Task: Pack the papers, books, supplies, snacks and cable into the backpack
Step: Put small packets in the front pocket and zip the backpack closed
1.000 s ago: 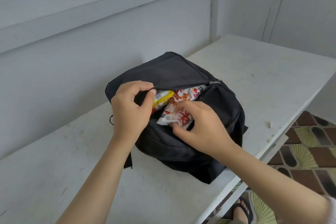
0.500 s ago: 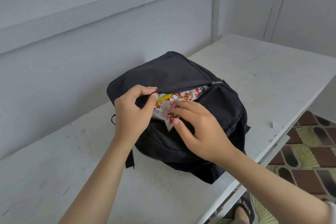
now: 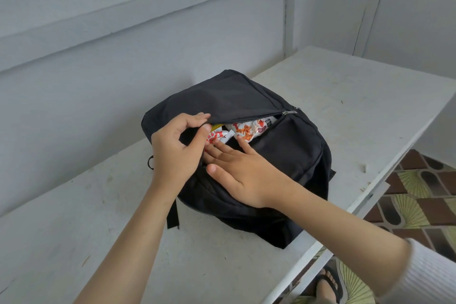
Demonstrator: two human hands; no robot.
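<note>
Backpack [image 3: 246, 96]: black, lying flat on the white counter [image 3: 345, 96], near its front edge. Front pocket unzipped; zip pull [image 3: 288, 112] at the right end of the opening.

Snack packet [image 3: 249, 131]: white with an orange print, inside the pocket mouth, partly under the flap.

Small packet [image 3: 218, 136]: red and white, in the same pocket, just left of the first and touching it. A yellow edge shows behind it; what it belongs to cannot be told.

Left hand [image 3: 175, 153]: fingers curled, thumb and fingertips pinching the flap edge of the backpack at the left end of the opening.

Right hand [image 3: 241, 170]: flat, fingers straight and spread, palm down on the pocket front, fingertips reaching the packets at the pocket mouth. White ribbed sleeve [image 3: 424, 276] on this arm.

Strap [image 3: 172, 215]: black, lying on the counter at the near left side of the backpack.

Surroundings: pale panelled wall [image 3: 123, 32] behind the counter; patterned tile floor [image 3: 419, 192] at right; a foot [image 3: 328, 286] in a dark sandal below the counter edge.
</note>
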